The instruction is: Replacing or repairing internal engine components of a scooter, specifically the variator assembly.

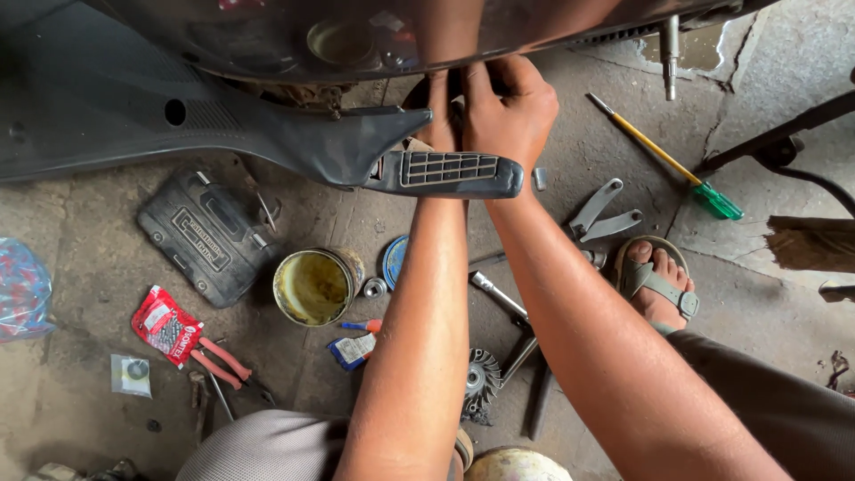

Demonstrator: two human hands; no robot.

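Both my arms reach up under the dark body panel (294,36) of a scooter. My left hand (438,111) is mostly hidden behind a black plastic footrest panel (445,171); its fingers press something small at the panel's underside. My right hand (509,107) sits right beside it, fingers curled and pinched around the same small part, which I cannot make out. A long black plastic trim (134,107) stretches left from the hands.
On the concrete floor lie a black tool case (207,233), an open tin of yellowish grease (313,285), its blue lid (394,260), red-handled pliers (224,361), a red packet (165,325), a green-handled screwdriver (663,158), a socket wrench (499,298), grey metal brackets (601,214) and my sandalled foot (657,281).
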